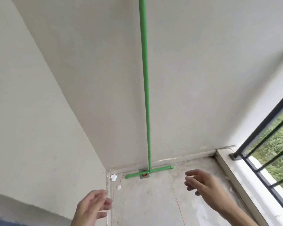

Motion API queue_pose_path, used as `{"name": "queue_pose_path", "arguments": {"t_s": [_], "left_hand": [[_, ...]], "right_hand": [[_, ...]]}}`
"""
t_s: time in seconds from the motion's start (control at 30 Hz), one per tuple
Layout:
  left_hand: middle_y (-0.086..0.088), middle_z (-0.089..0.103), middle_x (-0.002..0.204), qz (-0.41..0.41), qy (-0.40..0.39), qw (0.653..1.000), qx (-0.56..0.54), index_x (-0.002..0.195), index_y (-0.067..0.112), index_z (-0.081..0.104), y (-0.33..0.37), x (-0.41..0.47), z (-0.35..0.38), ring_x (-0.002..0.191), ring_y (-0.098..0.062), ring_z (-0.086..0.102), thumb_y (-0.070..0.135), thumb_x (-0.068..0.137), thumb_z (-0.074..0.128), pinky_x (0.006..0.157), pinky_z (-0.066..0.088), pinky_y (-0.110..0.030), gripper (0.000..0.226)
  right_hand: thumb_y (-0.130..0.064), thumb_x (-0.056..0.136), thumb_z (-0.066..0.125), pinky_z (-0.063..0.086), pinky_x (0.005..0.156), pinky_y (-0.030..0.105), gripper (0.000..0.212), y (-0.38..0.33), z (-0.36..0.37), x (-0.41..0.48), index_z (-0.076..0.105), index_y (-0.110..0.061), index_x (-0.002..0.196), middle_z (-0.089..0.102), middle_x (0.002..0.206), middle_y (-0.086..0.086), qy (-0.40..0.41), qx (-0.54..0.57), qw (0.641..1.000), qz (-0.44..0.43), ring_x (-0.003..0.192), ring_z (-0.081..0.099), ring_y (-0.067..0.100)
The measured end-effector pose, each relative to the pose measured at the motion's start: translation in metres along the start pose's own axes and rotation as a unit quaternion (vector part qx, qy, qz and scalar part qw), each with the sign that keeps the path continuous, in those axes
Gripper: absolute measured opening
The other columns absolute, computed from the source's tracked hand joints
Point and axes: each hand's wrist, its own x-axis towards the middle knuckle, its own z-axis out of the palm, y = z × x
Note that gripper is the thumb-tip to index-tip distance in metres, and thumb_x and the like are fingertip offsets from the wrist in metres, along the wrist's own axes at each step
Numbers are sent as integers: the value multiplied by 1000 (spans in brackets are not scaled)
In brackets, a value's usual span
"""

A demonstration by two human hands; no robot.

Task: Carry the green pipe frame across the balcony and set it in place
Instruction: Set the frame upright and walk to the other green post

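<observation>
The green pipe frame (145,82) stands upright against the far grey wall, its long stem running up out of the top of the view. Its short crossbar lies on the floor along the wall's foot. Under the joint sits a small grey plate with a red spot (144,175). My left hand (91,209) hovers low at centre-left, fingers loosely curled and apart, holding nothing. My right hand (199,183) is raised at the right, fingers spread, also empty. Both hands are short of the pipe and do not touch it.
A grey wall corner (107,170) closes the left side. A black metal railing (266,144) on a raised pale kerb (232,173) borders the right, greenery beyond. White scraps (113,177) lie on the concrete floor near the corner.
</observation>
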Motion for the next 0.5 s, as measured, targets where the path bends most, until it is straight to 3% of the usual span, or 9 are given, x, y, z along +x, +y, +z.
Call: {"name": "queue_pose_path", "arguments": {"t_s": [0.13,0.27,0.37,0.5], "left_hand": [[-12,76,77,57,-39,997,27,97,4,67,57,92,23,82,-35,71,10,92,55,69,54,-40,14],[-16,72,85,130,-80,987,38,99,7,65,136,191,50,87,-32,70,14,92,55,76,54,-40,14],[-13,71,88,193,-136,970,64,99,12,62,202,256,75,88,-28,69,14,92,55,73,53,-31,10],[-2,67,100,264,-209,935,108,102,29,57,273,322,114,94,-18,67,30,86,58,85,54,-33,16]], "right_hand": [[-17,92,65,51,62,29,8,-29,12,76,70,-21,97,79,80,4,5,-19,1000,-2,71,75,13],[-21,92,65,50,64,25,11,-71,31,162,69,-20,102,79,83,7,31,-23,999,-11,75,74,15],[-21,91,65,49,62,24,20,-112,45,226,68,-14,109,77,82,9,67,-31,997,-15,75,73,19],[-27,90,66,52,68,23,33,-157,67,294,63,-16,121,72,88,-4,106,-45,993,-22,73,67,4]]}}
